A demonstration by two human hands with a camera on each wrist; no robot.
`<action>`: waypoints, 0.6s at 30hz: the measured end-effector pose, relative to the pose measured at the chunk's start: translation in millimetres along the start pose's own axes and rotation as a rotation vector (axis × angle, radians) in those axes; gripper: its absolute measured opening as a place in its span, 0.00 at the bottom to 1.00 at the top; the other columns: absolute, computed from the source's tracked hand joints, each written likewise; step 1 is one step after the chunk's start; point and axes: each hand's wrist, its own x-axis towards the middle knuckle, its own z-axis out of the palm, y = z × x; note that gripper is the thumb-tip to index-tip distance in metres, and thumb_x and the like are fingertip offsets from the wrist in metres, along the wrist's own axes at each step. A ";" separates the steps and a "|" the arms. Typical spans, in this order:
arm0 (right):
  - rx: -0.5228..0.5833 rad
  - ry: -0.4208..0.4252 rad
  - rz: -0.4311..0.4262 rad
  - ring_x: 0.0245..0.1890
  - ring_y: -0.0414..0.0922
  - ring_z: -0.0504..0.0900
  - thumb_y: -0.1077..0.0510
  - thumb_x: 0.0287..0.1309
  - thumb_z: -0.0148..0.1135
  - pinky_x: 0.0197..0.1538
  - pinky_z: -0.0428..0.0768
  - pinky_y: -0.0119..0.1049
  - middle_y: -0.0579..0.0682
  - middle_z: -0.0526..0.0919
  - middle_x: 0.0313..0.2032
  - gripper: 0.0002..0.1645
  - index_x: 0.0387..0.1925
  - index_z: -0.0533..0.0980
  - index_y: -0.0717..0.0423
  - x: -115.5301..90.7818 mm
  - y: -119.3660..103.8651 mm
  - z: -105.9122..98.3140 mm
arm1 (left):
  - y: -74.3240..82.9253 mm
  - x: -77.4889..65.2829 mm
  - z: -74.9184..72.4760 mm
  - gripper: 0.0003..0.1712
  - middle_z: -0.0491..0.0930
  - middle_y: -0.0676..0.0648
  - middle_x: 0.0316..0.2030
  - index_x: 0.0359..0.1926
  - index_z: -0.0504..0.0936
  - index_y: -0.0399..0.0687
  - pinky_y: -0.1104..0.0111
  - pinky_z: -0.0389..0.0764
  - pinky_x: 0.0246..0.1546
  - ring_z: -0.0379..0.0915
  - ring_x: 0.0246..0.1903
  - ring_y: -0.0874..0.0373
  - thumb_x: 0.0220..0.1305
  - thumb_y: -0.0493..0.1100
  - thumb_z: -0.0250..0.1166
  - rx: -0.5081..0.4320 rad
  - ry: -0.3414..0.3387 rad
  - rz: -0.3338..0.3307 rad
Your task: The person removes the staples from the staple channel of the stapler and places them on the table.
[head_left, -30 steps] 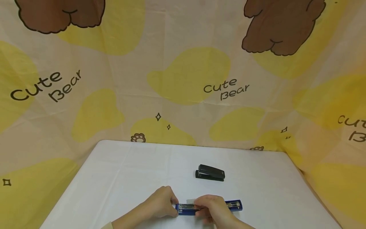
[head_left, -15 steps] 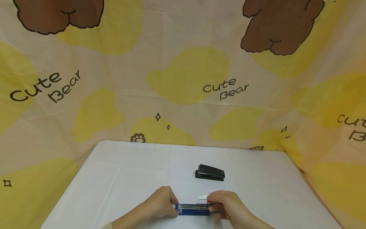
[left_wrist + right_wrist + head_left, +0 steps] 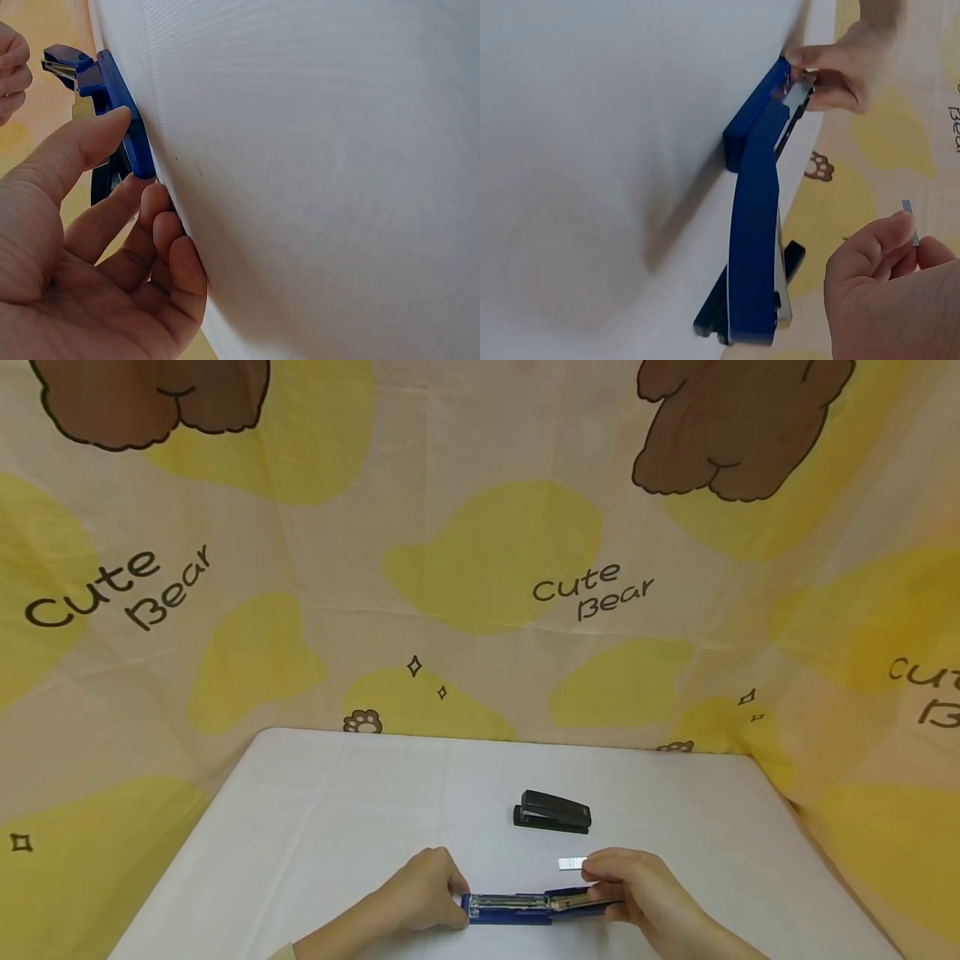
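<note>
A blue stapler [image 3: 510, 908] lies opened out on the white table, its metal staple channel facing up. My left hand [image 3: 423, 889] pinches the stapler's left end between thumb and fingers. To the right, the hinged-back blue top arm [image 3: 754, 232] angles up off the table. My right hand [image 3: 633, 881] is beside that arm, overlapping its end in the head view. Between its thumb and index finger it pinches a short silver strip of staples [image 3: 572, 863], which points left. In the right wrist view the right hand [image 3: 889, 289] stands apart from the arm.
A black stapler [image 3: 552, 812] stands on the white table [image 3: 360, 810] behind the blue one. Yellow cloth [image 3: 480, 560] with bear prints hangs behind the table and along its sides.
My right hand has moved right and slightly away from me with the staple strip, uncovering the blue stapler's middle. The stapler's top arm is tilted up more. My left hand has stayed put.
</note>
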 end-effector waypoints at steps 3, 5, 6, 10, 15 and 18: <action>-0.005 0.003 0.000 0.36 0.44 0.81 0.53 0.71 0.60 0.38 0.80 0.34 0.49 0.84 0.37 0.14 0.46 0.82 0.60 -2.1 -1.0 -9.0 | -0.5 0.1 -0.2 0.15 0.77 0.55 0.22 0.35 0.92 0.39 0.68 0.68 0.28 0.69 0.27 0.60 0.41 0.36 0.79 -0.003 -0.002 -0.001; -0.003 0.005 0.002 0.36 0.45 0.80 0.53 0.72 0.60 0.39 0.80 0.35 0.49 0.83 0.37 0.15 0.46 0.82 0.61 -3.2 -1.2 -16.1 | -0.8 0.0 -0.1 0.15 0.77 0.55 0.22 0.35 0.92 0.39 0.68 0.68 0.28 0.69 0.27 0.59 0.41 0.36 0.79 -0.006 -0.002 -0.005; -0.001 0.006 0.000 0.37 0.45 0.80 0.53 0.72 0.60 0.40 0.80 0.35 0.50 0.83 0.37 0.15 0.46 0.82 0.60 -3.8 -0.8 -20.3 | -0.9 -0.1 0.0 0.15 0.77 0.55 0.22 0.35 0.92 0.39 0.69 0.68 0.28 0.69 0.27 0.59 0.41 0.36 0.79 -0.007 -0.001 -0.005; 0.006 0.010 -0.007 0.38 0.46 0.80 0.52 0.73 0.58 0.42 0.80 0.36 0.50 0.83 0.38 0.15 0.45 0.82 0.59 -5.1 0.6 -38.5 | -0.8 -0.5 0.7 0.15 0.77 0.55 0.21 0.36 0.92 0.38 0.69 0.67 0.26 0.69 0.26 0.60 0.41 0.35 0.79 -0.012 -0.002 0.003; 0.009 0.051 -0.018 0.40 0.46 0.80 0.53 0.75 0.56 0.44 0.81 0.37 0.48 0.84 0.39 0.14 0.46 0.82 0.58 -6.1 0.8 -58.4 | -0.8 -0.7 0.4 0.15 0.77 0.56 0.21 0.36 0.91 0.37 0.70 0.67 0.26 0.69 0.25 0.61 0.41 0.35 0.78 -0.010 -0.003 0.016; 0.016 0.061 -0.025 0.41 0.46 0.81 0.53 0.76 0.56 0.44 0.81 0.37 0.46 0.84 0.40 0.14 0.47 0.82 0.57 -6.0 1.0 -70.0 | -1.2 -0.9 0.1 0.15 0.77 0.56 0.21 0.36 0.91 0.37 0.70 0.67 0.26 0.69 0.26 0.60 0.41 0.35 0.79 -0.011 -0.003 0.018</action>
